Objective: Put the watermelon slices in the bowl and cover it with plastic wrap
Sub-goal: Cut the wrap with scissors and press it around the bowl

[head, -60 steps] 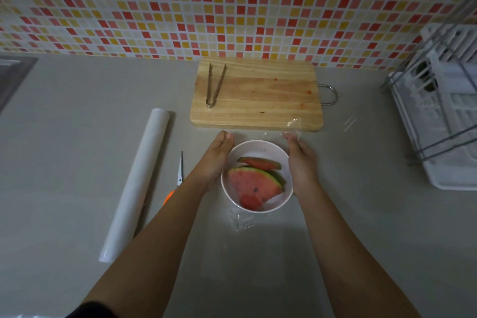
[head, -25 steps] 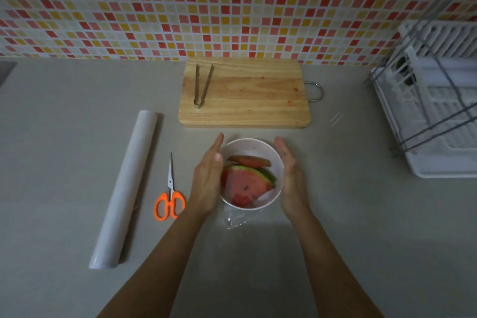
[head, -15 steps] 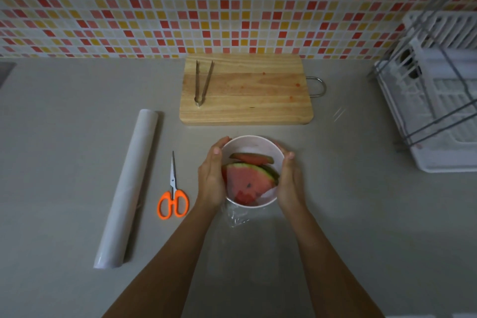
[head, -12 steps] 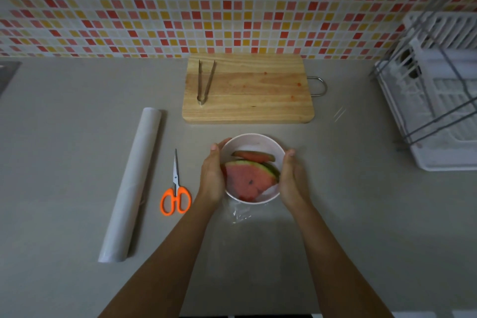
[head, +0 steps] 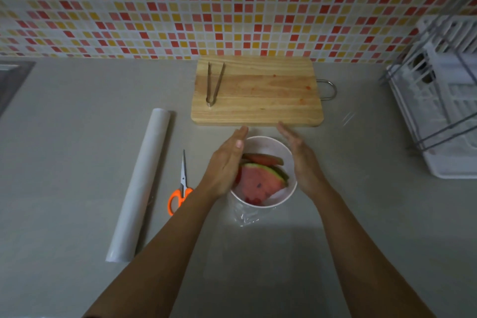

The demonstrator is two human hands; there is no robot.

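Red watermelon slices (head: 258, 183) sit in the round white bowl (head: 265, 146) on the grey tabletop (head: 77, 162), just in front of the wooden cutting board (head: 258, 93). Left hand (head: 227, 162) and right hand (head: 302, 162) flank the rim with fingers flat, grip released on both. I'd guess they're smoothing the clear plastic wrap (head: 244, 217) bunched at the near edge. The white wrap roll (head: 139, 186) and orange-handled scissors (head: 180, 188) are parked to the left. No readable labels anywhere.

Wall tiles (head: 232, 2): mosaic grid of red, orange, yellow, pink, cream squares. Countertop (head: 77, 162): plain grey-beige. Cutting board (head: 271, 95): pale wood, lengthwise grain bands, red specks. Tongs (head: 209, 100): grey metal. Plastic-wrap roll (head: 139, 183): white. Scissors (head: 183, 181): orange handles, silver blades. Bowl (head: 265, 144): white. Watermelon slices (head: 258, 183): red flesh, green rind, dark seed. Dish rack (head: 449, 137): white, grey wires.
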